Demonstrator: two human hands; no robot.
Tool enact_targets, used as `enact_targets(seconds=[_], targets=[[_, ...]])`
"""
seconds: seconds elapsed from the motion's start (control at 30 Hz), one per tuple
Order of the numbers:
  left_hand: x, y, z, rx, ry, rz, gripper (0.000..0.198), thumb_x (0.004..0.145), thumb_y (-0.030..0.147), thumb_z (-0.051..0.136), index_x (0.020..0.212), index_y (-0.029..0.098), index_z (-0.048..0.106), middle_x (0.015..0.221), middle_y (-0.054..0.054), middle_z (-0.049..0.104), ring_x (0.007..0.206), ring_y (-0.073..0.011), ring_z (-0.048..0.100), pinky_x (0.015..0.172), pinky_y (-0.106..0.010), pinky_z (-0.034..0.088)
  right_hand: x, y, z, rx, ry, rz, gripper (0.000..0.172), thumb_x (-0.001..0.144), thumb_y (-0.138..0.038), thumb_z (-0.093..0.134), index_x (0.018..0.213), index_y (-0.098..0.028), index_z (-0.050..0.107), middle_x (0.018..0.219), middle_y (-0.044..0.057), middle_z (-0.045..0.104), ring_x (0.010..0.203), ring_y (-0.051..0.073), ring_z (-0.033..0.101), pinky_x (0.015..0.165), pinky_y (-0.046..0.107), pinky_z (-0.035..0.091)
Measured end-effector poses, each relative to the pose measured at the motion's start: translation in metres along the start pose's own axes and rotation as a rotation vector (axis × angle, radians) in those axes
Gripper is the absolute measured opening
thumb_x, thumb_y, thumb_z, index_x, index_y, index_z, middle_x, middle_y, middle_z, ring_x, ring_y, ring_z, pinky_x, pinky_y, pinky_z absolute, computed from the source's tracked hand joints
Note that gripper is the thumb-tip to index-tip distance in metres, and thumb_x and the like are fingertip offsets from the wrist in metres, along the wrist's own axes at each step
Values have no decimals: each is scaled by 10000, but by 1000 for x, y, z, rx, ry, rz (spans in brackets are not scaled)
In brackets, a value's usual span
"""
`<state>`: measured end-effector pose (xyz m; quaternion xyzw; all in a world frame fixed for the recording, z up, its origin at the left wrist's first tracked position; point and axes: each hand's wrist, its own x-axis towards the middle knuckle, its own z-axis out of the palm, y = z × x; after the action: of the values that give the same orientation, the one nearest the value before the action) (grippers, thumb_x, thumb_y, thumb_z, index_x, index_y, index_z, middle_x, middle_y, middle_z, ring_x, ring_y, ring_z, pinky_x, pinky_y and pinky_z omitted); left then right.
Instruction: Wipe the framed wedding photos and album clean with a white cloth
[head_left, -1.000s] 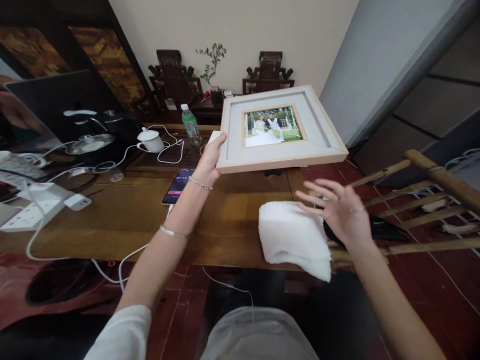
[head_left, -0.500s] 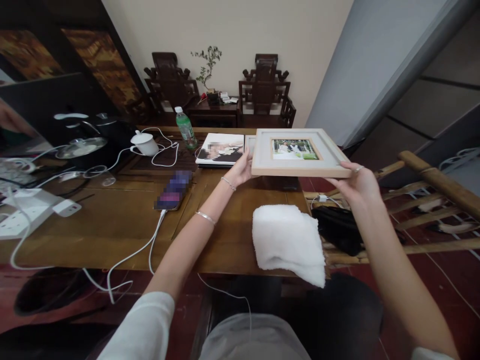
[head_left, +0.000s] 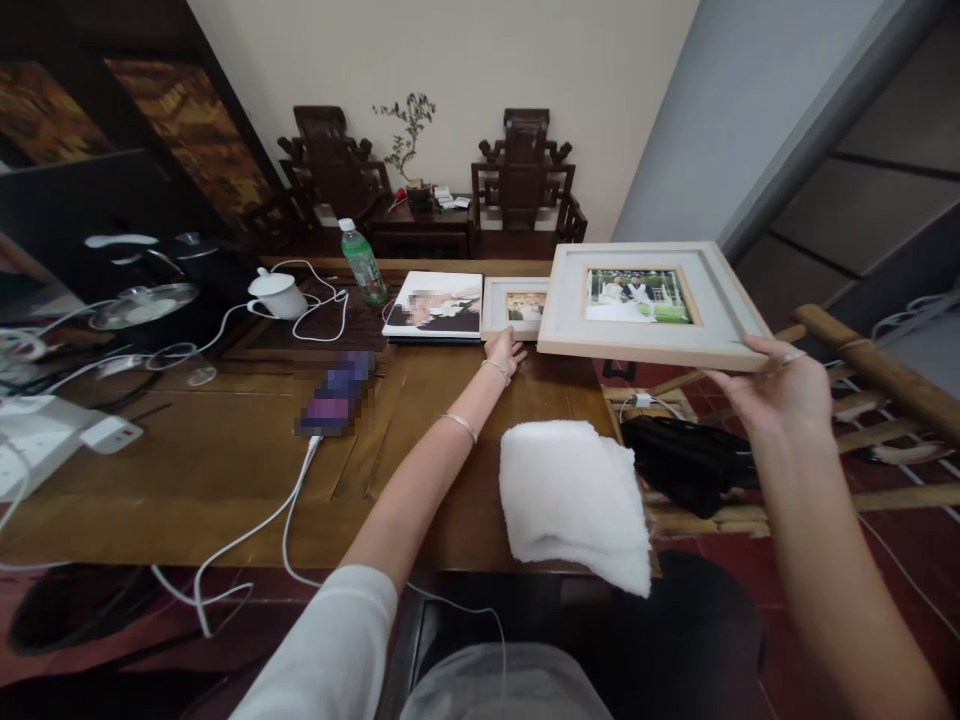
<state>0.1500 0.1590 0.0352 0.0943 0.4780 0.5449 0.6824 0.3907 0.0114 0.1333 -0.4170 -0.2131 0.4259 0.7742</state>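
My right hand (head_left: 780,385) grips the near right corner of a large pale wooden photo frame (head_left: 645,305) and holds it tilted in the air past the table's right edge. My left hand (head_left: 505,350) stretches across the table and touches the front edge of a smaller framed photo (head_left: 514,306) that lies flat; its fingers are closed on that edge. A photo album (head_left: 439,305) lies just left of the small frame. A folded white towel (head_left: 574,495) rests at the near table edge between my arms.
On the wooden table (head_left: 225,460) lie a phone (head_left: 337,392) on a white cable, a green bottle (head_left: 361,262), a white teapot (head_left: 276,293) and power strips (head_left: 45,445) at the left. A black bag (head_left: 686,460) sits on a bamboo chair (head_left: 862,400) to the right.
The large frame passed from my left hand to my right hand and moved right. My left hand let go and reached forward to the small frame on the table.
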Motion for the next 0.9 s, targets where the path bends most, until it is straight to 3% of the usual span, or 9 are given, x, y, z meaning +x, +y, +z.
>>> enact_targets(seconds=[0.27,0.5,0.73,0.9], targets=[[13,7,-2,-1,-39,-19,489,830,302,621,1249,143,424,1242,-198,533,960,-246,674,739,-319,569,-3,-1,-1,-5,0,6,337,659,10,464,912,-128,638,1057,126,655,1043,243,593,866,480,512],[5,21,-3,-18,-155,-6,451,772,172,646,1194,144,490,1133,-158,597,822,-227,716,732,-282,578,-4,-10,-5,-17,-1,-47,307,681,14,439,860,-158,621,1019,99,660,1037,225,596,873,507,504],[-31,39,-21,-35,-351,32,342,753,149,620,1081,153,524,1007,-108,635,786,-247,724,752,-284,570,0,-29,-11,45,-17,-108,314,665,-8,418,863,-176,595,1040,77,651,1070,228,588,802,496,561],[-76,68,-50,7,-364,152,283,736,134,622,1009,169,556,996,-87,637,759,-248,725,783,-327,573,7,-43,-10,61,-44,-178,332,709,-17,348,827,-199,600,1070,77,651,1115,211,569,845,509,528]])
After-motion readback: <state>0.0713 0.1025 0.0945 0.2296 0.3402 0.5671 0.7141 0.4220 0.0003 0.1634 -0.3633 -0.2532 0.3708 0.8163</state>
